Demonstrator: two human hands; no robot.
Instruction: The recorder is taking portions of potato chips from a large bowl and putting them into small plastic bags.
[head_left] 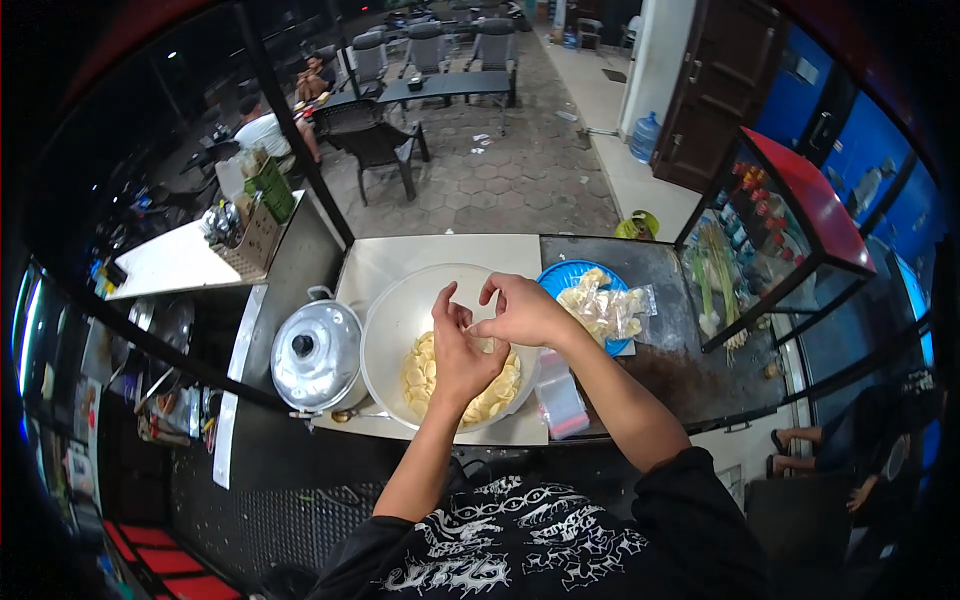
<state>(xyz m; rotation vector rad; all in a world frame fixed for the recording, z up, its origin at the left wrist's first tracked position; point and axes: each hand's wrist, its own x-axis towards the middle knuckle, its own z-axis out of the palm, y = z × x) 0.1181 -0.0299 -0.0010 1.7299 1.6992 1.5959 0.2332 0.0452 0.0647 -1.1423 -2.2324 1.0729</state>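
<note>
Both hands work close together above a large translucent bowl [378,345] that holds many thin, pale yellow round slices [422,365]. My left hand [462,355] has its fingers curled upward, and my right hand [525,308] reaches in from the right with bent fingers. Between their fingertips is a small clear plastic bag [487,343], largely covered by the hands. Right of the bowl lies a stack of flat clear plastic bags [562,398] with a red edge. Behind it, a blue plate [562,272] carries several filled clear bags [603,305].
A lidded metal pot [318,355] stands left of the bowl, with a spoon [345,414] between them. At right, a red-topped glass case [800,200] holds bottles and green stalks [708,275]. Metal posts frame the counter. Beyond it are chairs [370,140], a long table [445,86] and seated people.
</note>
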